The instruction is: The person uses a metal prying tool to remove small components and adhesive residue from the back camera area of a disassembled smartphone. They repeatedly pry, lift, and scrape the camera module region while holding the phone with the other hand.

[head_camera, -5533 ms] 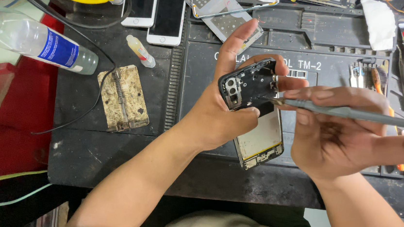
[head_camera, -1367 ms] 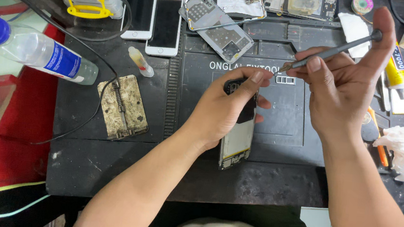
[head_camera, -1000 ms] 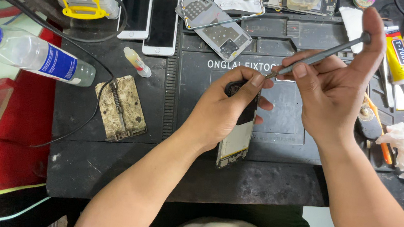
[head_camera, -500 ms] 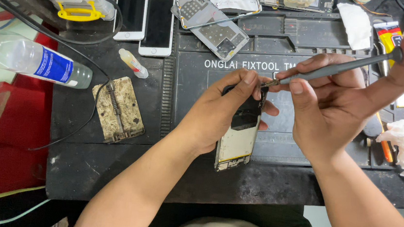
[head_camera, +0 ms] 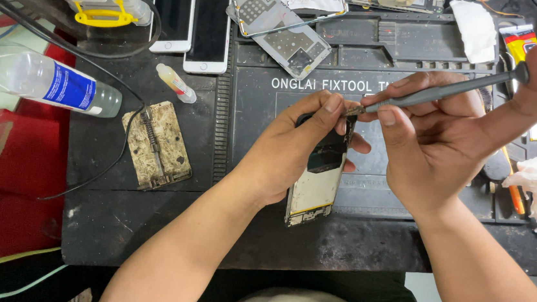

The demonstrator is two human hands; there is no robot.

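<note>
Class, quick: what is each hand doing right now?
Left hand: closed around the opened phone, holding it tilted.
Right hand: closed on the grey screwdriver, tip at the phone's top.

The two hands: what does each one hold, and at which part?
Left hand grips the opened phone around its upper half. Right hand holds the grey screwdriver along the shaft, one finger capping its end.

both hands meet mid-frame, left hand (head_camera: 291, 153) curled closed, right hand (head_camera: 441, 143) pinched with palm facing down.
</note>
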